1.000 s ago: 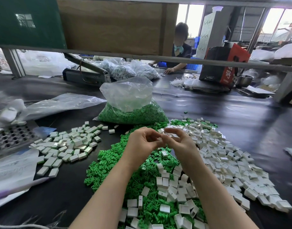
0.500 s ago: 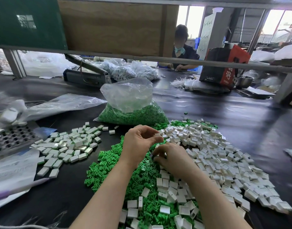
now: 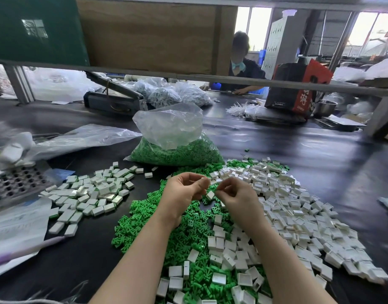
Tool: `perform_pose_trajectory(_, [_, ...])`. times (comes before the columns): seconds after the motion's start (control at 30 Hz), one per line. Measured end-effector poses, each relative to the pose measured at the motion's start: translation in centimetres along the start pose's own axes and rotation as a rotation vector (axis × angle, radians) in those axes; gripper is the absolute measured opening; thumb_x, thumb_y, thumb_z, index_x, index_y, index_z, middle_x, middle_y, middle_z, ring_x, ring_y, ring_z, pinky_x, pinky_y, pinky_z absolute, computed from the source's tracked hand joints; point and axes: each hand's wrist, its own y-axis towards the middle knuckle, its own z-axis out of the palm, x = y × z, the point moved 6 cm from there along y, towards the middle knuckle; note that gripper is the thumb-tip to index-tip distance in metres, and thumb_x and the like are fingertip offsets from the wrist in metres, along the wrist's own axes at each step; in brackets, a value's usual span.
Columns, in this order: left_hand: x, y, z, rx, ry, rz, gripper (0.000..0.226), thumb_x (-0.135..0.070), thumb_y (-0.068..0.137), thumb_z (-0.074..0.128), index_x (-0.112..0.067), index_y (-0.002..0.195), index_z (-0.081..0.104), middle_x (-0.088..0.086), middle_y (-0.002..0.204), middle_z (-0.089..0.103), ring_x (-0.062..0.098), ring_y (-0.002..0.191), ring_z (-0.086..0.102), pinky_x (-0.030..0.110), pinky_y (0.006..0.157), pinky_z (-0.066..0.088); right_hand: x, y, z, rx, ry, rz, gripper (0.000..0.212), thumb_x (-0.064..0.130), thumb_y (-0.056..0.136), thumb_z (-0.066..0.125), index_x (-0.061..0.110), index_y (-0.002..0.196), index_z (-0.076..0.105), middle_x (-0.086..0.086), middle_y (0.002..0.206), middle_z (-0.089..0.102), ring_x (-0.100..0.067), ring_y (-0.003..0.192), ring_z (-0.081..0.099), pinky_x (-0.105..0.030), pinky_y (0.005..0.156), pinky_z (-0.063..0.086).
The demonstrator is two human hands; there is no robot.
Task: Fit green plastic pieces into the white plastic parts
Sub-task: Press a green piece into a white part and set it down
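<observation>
My left hand [image 3: 184, 191] is raised over the heap of loose green plastic pieces [image 3: 144, 218], fingers curled, pinching a small white plastic part [image 3: 210, 195] at its fingertips. My right hand [image 3: 238, 197] is close beside it, fingertips pinched together right next to that white part. What they pinch is mostly hidden and looks like a green piece. A wide heap of empty white parts [image 3: 298, 216] spreads to the right and in front of my arms. To the left lies a separate pile of white parts [image 3: 90, 194], some showing green edges.
A clear bag of green pieces [image 3: 175, 148] stands behind the heaps. A perforated metal tray [image 3: 15, 183], papers and empty plastic bags lie at the left. Across the black table another person works near a red-and-black box [image 3: 298, 88] and a steel bowl [image 3: 324, 107].
My right hand dipped down into the pile half a second ago. It has come back up to meet my left hand, which stayed raised with its fingers curled.
</observation>
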Motion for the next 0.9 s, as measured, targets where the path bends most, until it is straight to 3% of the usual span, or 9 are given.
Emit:
perform_pose_trajectory(0.1, [0.2,-0.1,0.1,0.021,-0.112,-0.046,0.022,-0.024,0.071,0.076,-0.009,0.087,0.074,0.003,0.075,0.074,0.009,0.062,0.063,0.018,0.059,0.053,0.2,0.0,-0.8,-0.074,0.336,0.019,0.007,0.003,0.085,0.07,0.009,0.087,0.067,-0.008,0.077,0.068,-0.014,0.069,0.063,-0.023,0.065,0.055])
perform_pose_trajectory(0.23, [0.4,-0.3,0.3,0.058,-0.175,-0.082,0.024,-0.024,0.073,0.072,-0.006,0.089,0.074,0.005,0.077,0.074,0.01,0.062,0.066,0.019,0.058,0.053,0.7,-0.1,-0.9,-0.103,0.537,0.005,0.01,0.002,0.085,0.07,0.009,0.092,0.069,-0.008,0.085,0.07,-0.009,0.076,0.067,-0.017,0.071,0.053])
perform_pose_trajectory(0.43, [0.4,-0.3,0.4,0.068,-0.164,-0.08,0.027,-0.024,0.073,0.071,-0.005,0.092,0.074,0.007,0.08,0.075,0.011,0.064,0.068,0.02,0.058,0.054,1.0,-0.1,-0.8,-0.084,0.56,-0.035,0.01,0.001,0.082,0.072,0.007,0.09,0.07,-0.005,0.083,0.073,-0.014,0.078,0.069,-0.02,0.075,0.054])
perform_pose_trajectory(0.6, [0.4,-0.2,0.3,0.064,-0.134,-0.079,0.022,-0.019,0.08,0.072,-0.003,0.094,0.074,0.01,0.081,0.075,0.013,0.065,0.069,0.02,0.057,0.053,1.1,0.0,-0.7,-0.105,0.499,-0.064,0.01,0.0,0.082,0.073,0.001,0.091,0.071,-0.012,0.085,0.073,-0.022,0.081,0.07,-0.025,0.078,0.056])
perform_pose_trajectory(0.73, [0.0,-0.3,0.1,0.06,-0.074,-0.03,0.02,-0.024,0.074,0.075,-0.007,0.086,0.076,0.01,0.078,0.075,0.013,0.064,0.069,0.019,0.056,0.053,1.3,-0.1,-0.7,-0.093,0.429,-0.114,0.008,0.0,0.081,0.074,0.001,0.089,0.073,-0.011,0.082,0.073,-0.023,0.078,0.07,-0.027,0.076,0.057])
perform_pose_trajectory(0.9, [-0.3,-0.1,0.0,0.063,0.015,0.046,0.007,-0.015,0.082,0.073,-0.01,0.079,0.076,0.009,0.072,0.074,0.013,0.061,0.068,0.02,0.056,0.052,1.7,-0.2,-0.6,-0.07,0.36,-0.155,0.005,0.002,0.08,0.076,0.004,0.084,0.074,-0.01,0.078,0.072,-0.028,0.077,0.069,-0.035,0.075,0.059])
